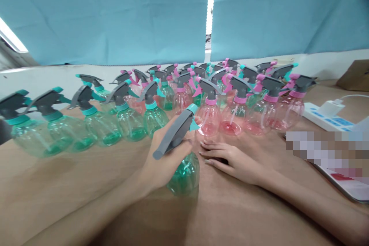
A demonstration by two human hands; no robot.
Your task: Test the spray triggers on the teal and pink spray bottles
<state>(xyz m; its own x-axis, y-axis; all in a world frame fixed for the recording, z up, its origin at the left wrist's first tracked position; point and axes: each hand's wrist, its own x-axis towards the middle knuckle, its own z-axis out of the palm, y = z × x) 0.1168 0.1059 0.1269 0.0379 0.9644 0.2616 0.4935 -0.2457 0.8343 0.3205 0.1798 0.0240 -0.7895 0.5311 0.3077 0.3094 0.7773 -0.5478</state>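
Observation:
My left hand is wrapped round the neck of a green spray bottle with a grey and teal trigger head. That bottle stands at the middle front, its lower body showing below my fingers. Beside it, my right hand lies on the brown table, fingers stretched to the left and holding nothing. Just beyond my right fingertips stands a pink spray bottle. Past my left hand is another green spray bottle, partly hidden by the hand.
Several green spray bottles line the left side, and several pink ones the right, with mixed rows behind. At the right are a white power strip, a blurred-out flat device and a cardboard box. Blue cloth hangs behind.

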